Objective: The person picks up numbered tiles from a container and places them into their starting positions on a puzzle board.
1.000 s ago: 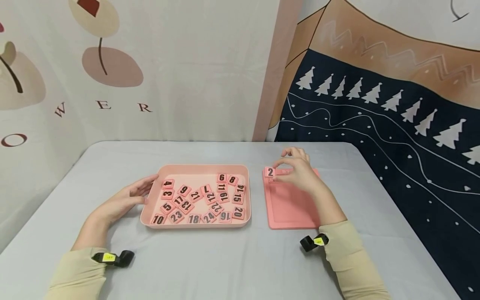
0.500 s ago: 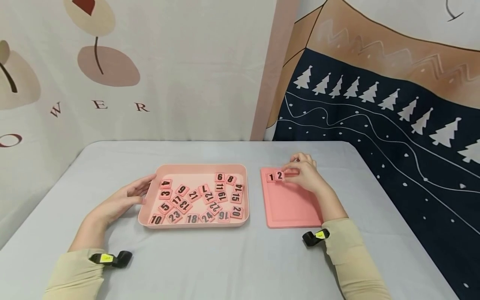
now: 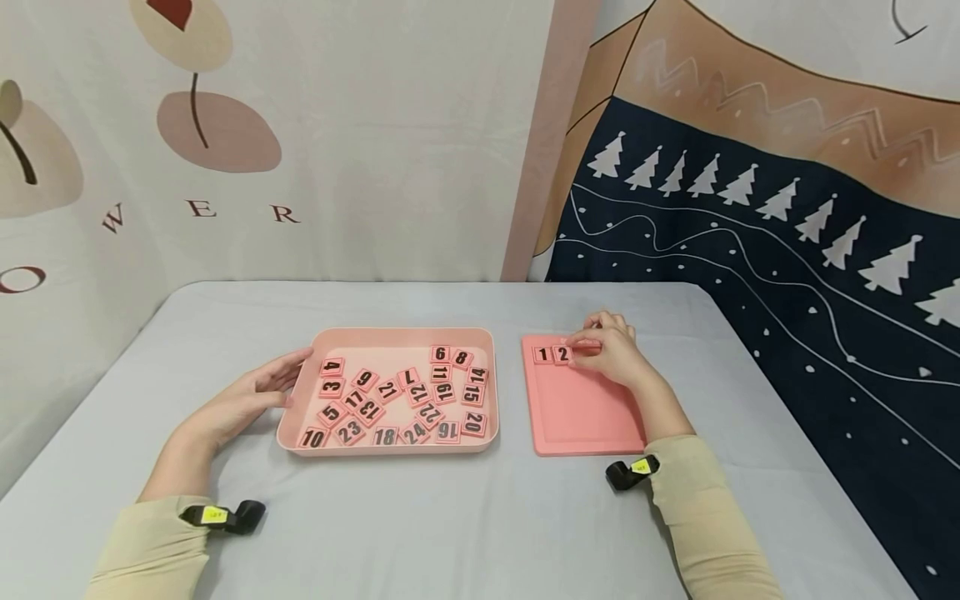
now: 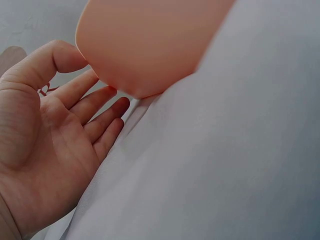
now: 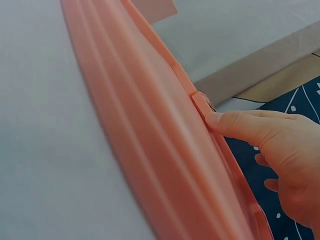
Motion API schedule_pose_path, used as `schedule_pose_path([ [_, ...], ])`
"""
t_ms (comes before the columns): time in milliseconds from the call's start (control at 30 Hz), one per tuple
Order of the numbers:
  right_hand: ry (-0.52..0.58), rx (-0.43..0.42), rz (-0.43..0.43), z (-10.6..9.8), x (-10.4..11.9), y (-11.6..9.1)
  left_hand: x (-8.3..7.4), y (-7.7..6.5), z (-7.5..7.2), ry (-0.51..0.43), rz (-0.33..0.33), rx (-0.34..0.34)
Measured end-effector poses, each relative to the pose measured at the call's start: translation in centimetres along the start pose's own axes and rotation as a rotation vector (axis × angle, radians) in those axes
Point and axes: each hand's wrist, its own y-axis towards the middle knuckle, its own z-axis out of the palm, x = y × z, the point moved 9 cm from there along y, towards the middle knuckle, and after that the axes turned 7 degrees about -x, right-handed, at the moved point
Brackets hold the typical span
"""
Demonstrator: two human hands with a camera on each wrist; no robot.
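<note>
Just chgd: 2 tile (image 3: 562,355) is down on the board (image 3: 585,412), R of the 1 tile (image 3: 542,355), close up against it; 1 s ago it hung over the board's far L corner, ½ s ago it sat a touch higher than now. Means 1 & 2 read in order, L to R, along the far edge. Row looks barely begun, my call; most of the board is bare.

R hand (image 3: 615,354): thumb & forefinger pinch the 2 tile by its R edge, not let go yet. Other fingers bent, off the tile. L hand (image 3: 247,400): grasps nothing; thumb tip at the tray (image 3: 405,337) rim, fingers slack by its L end. Can't tell if it bears any wt.

Tray sits L of the board, w/ the other tiles loose, nos. up, mixed angles; I count approx 22, seemingly 3–24. 4 tile (image 3: 332,366) turned sideways; 16 & 19 appear upside down.

Writing: bold black nos. on pink tiles. Pale cloth (image 3: 405,167) behind: dark red O, W, E, R, spaced out. Wrist cams (image 3: 225,517) carry yellow tags, print too small to read. No brand seen.
</note>
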Motion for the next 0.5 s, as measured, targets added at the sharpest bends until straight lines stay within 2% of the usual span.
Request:
schedule_pose_path([
  [500, -0.051, 0.023, 0.027, 0.36, 0.26, 0.12, -0.16, -0.04, 0.05, 0.001, -0.007, -0.003],
])
